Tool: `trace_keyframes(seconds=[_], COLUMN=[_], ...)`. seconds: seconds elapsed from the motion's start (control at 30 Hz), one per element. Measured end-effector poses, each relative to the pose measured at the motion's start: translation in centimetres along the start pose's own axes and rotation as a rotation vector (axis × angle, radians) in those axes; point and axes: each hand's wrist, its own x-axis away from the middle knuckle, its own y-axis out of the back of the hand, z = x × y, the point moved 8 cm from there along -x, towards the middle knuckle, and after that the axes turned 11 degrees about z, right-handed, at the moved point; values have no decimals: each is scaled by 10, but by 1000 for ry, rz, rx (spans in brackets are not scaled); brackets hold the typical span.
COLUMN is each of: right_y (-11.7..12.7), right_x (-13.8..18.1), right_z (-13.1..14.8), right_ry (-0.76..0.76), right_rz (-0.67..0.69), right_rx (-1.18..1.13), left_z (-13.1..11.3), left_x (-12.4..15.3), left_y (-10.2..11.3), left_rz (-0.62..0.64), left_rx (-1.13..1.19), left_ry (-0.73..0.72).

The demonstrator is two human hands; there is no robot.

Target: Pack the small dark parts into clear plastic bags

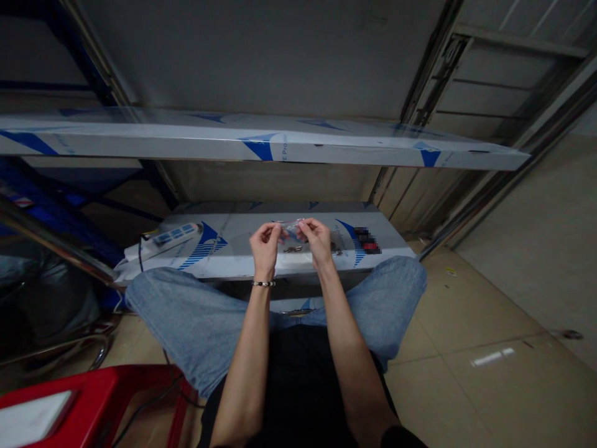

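Note:
Between my two hands, above the film-covered bench (242,249), a small clear plastic bag (292,225) is stretched. My left hand (265,246) pinches its left end; a beaded bracelet circles that wrist. My right hand (317,241) pinches the other end with thumb and fingers. Small metal pieces (293,249) lie on the bench just below the bag, too small to name. More little pieces (336,250) sit beside my right hand, partly hidden by it. What the bag contains, if anything, cannot be made out.
A power strip (175,234) lies at the bench's left end. A pixelated dark and red item (367,241) is on the right. A film-wrapped shelf (209,143) spans above the bench. A red stool (102,386) carrying a white flat item (32,415) stands lower left, with cables nearby.

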Motion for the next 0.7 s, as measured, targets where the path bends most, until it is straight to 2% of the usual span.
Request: trace_keyframes(seconds=[0.2,0.3,0.4,0.5,0.6,0.7], right_y=[-17,-25,-30,-37,-44,-43], right_x=[0,1,1,0,0,1], right_z=[-7,-13,-16,-12,-3,7], right_ry=[-28,-32,-40,-33,-46,-55], right_rz=[105,105,85,140,229,234], right_rx=[-12,-50,-113,-133,-101,-54], left_z=[2,2,5,3,-7,-20], left_x=[-1,-1,-2,-3,-6,-8], left_y=[3,-1,-2,1,1,-2], left_rz=[6,55,68,51,137,246], left_rx=[-44,-43,16,79,73,33], left_ry=[-8,-23,-11,-9,-10,-1])
